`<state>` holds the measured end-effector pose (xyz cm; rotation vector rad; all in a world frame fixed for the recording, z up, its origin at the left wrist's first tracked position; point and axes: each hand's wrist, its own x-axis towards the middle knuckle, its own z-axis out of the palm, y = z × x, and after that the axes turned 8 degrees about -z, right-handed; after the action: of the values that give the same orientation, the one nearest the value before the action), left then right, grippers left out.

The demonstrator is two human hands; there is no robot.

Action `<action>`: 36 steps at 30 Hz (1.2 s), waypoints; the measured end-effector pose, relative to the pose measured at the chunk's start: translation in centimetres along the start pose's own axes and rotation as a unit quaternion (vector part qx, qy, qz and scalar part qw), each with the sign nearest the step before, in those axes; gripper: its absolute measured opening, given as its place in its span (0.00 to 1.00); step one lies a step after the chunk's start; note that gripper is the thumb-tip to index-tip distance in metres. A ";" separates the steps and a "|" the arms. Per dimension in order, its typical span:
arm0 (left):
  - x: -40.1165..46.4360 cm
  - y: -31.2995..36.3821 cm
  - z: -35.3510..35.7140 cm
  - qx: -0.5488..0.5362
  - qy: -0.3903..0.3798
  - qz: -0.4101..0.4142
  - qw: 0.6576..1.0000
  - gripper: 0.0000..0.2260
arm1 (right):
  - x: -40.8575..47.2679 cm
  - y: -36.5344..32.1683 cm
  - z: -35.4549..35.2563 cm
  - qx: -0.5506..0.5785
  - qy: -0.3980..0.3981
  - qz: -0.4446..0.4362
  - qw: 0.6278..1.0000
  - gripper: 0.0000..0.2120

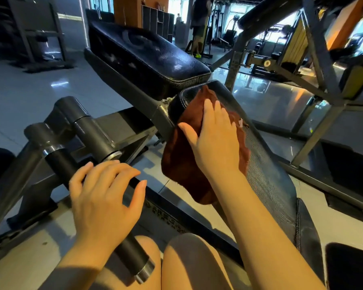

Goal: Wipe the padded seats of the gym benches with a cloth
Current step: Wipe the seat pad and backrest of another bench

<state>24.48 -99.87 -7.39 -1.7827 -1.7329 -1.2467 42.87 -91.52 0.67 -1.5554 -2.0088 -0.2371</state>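
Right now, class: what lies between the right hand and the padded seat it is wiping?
In the head view, the brown cloth lies between the right hand and the padded seat.

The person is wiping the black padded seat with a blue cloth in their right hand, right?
Not quite: the head view shows the cloth is reddish-brown, not blue. The right hand does press it flat against the black padded seat, while the left hand rests on a dark metal bar.
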 end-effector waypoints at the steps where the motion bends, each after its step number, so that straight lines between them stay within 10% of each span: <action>1: 0.1 0.0 0.0 -0.005 0.000 0.004 1.000 0.12 | 0.1 0.1 0.1 -0.001 0.000 -0.007 1.000 0.38; 14: -3.0 -0.7 -0.4 -0.058 -0.044 0.002 0.997 0.15 | -15.9 8.3 -0.6 0.015 -0.016 0.102 0.995 0.39; 27: -3.1 -0.7 0.3 -0.091 -0.026 -0.008 0.995 0.16 | 1.2 -1.5 0.5 -0.015 0.043 -0.006 0.999 0.39; 36: -3.2 -0.7 -0.4 -0.076 -0.048 -0.025 0.996 0.16 | -7.1 3.2 -0.1 0.027 0.011 0.029 0.999 0.38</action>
<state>24.14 -101.95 -9.87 -1.9237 -1.7877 -1.3667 47.00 -96.44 -3.70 -1.5691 -1.9344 -0.1739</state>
